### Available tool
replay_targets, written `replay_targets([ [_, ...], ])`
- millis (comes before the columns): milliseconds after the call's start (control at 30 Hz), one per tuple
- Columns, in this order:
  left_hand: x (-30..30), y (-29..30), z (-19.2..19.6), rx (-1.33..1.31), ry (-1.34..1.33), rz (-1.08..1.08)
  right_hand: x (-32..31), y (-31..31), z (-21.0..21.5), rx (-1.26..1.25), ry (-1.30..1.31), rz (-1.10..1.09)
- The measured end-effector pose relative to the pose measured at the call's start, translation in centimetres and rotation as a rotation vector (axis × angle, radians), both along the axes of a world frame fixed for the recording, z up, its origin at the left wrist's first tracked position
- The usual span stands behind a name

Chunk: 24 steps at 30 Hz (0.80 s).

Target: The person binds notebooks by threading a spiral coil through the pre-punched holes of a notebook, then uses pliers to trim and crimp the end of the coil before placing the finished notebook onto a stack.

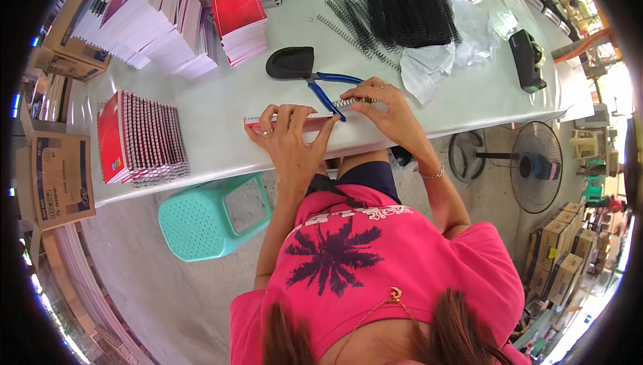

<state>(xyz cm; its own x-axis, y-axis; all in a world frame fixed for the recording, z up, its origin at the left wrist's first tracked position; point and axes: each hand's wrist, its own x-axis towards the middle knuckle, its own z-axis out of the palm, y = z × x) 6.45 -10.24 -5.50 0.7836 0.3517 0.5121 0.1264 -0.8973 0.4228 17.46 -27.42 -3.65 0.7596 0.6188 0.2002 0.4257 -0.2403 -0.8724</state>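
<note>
My left hand (293, 142) holds a thin notebook (321, 124) with a red cover and white pages along the table's front edge, its fingers closed over the top. A dark spiral binding coil (344, 103) is pinched in my right hand (390, 112) at the notebook's right end. How far the coil runs through the page holes is hidden by my fingers. Just beyond my hands lie pliers with blue handles (324, 94), their head inside a black cover (291, 63). One handle reaches down between my two hands.
Coil-bound red notebooks (155, 138) are stacked at left; loose page stacks (239, 17) stand behind. Black coils (412, 15) lie on crumpled white paper (426, 70), with a tape dispenser (526, 61) to the right. Below are a turquoise stool (194, 228) and a fan (536, 167).
</note>
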Motion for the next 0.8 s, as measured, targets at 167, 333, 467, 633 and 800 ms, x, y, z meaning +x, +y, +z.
replay_targets([
  [167,-0.1,0.1,-0.1,0.002,0.015,0.011,-1.0,0.0,-0.1,-0.003,0.032,-0.031],
  [333,0.0,0.2,-0.2,0.0,0.018,0.004,-1.5,0.3,-0.4,0.051,0.03,-0.029],
  [467,0.0,0.4,-0.1,0.004,0.038,0.0,-1.6,0.7,-0.3,0.006,-0.039,-0.056],
  [633,0.1,0.5,-0.1,0.01,0.044,-0.002,-1.5,0.8,-0.7,0.065,0.019,-0.06],
  [800,0.3,0.5,-0.1,0.021,0.041,-0.005,-1.2,0.7,-1.0,0.122,0.039,-0.076],
])
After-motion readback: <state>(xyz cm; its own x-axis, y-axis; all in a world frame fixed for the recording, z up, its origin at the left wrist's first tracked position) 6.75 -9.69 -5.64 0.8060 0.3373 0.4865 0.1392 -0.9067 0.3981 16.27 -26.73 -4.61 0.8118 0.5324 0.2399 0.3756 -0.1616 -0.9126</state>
